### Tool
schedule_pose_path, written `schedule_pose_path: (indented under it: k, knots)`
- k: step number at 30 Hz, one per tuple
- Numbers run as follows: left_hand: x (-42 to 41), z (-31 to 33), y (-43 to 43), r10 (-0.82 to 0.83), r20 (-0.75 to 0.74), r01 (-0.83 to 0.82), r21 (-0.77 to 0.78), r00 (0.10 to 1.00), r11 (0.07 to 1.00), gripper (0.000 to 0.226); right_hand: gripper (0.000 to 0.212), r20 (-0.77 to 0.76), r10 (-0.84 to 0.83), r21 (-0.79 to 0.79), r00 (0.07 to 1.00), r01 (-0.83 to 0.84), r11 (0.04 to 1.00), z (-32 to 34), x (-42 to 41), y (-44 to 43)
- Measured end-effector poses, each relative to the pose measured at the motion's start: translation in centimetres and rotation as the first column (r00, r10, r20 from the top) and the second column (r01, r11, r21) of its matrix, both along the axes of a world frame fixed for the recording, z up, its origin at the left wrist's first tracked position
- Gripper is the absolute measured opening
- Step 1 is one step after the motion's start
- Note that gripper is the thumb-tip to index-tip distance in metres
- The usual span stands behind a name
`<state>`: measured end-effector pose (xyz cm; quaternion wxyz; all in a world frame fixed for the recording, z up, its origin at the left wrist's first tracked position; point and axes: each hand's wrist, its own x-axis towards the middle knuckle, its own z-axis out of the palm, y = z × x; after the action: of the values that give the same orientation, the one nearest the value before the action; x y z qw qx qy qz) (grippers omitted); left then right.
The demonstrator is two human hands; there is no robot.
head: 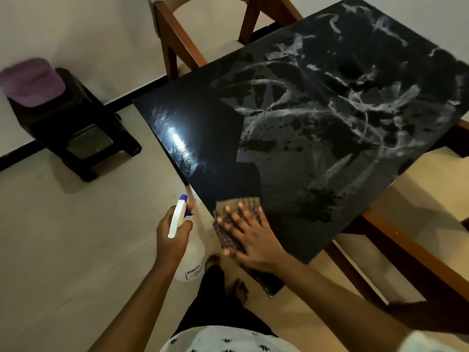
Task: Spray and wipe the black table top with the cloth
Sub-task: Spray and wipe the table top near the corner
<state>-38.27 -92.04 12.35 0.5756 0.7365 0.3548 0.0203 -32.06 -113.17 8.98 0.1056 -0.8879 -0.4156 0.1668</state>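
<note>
At 6 o'clock, your flat right hand (250,240) presses the cloth (243,205). Your left hand (171,240) grips the bottle (195,250), nozzle toward 12; label illegible.

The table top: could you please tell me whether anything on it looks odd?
Yes: whitish smeared streaks cover most of the table top, broken by dark blotches. Only the left strip looks glossy and clean. Nothing looks damaged.
</note>
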Motion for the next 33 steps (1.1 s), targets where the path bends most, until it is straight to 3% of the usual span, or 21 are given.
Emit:
schedule_pose_path:
  k: [5,11,14,18,22,25,29,33]
  knots:
    - [1.6,0.0,0.8,-0.022,-0.01,0.022,0.028,1.0,0.999,0.04,0.06,0.048,-0.067,0.016,0.997,0.066,0.998,-0.9,-1.3,-0.2]
    - [4.4,1.8,0.5,0.002,0.059,-0.006,0.065,0.998,0.998,0.035,0.061,0.071,-0.426,-0.042,0.902,0.43,0.902,-0.7,11.9,5.9]
    - [5.2,2.8,0.5,0.014,0.094,-0.021,0.07,0.995,0.997,0.037,0.062,0.057,-0.472,-0.079,0.88,0.475,0.876,-0.4,15.8,7.1]
    - [5.6,3.0,1.2,-0.003,0.116,-0.004,0.063,0.993,0.998,0.031,0.064,0.06,-0.43,-0.077,0.901,0.433,0.898,-0.3,10.8,4.9]
    - [5.8,3.0,1.3,0.024,0.097,-0.03,0.055,0.995,0.998,0.035,0.068,-0.039,-0.34,-0.072,0.939,0.337,0.939,0.6,1.5,1.2]
    - [6.1,3.1,1.3,0.037,0.099,-0.041,0.037,0.994,0.998,0.04,0.07,0.016,-0.328,-0.078,0.944,0.329,0.941,0.3,0.3,0.5]
    - [6.5,3.5,1.4,-0.032,0.134,0.027,0.04,0.991,0.999,0.038,0.073,0.118,-0.378,-0.096,0.918,0.39,0.916,-0.3,7.9,3.8]
    - [7.0,3.6,1.1,-0.046,0.143,0.041,0.036,0.989,0.999,0.04,0.073,0.15,-0.535,-0.103,0.831,0.552,0.828,0.0,18.5,7.3]
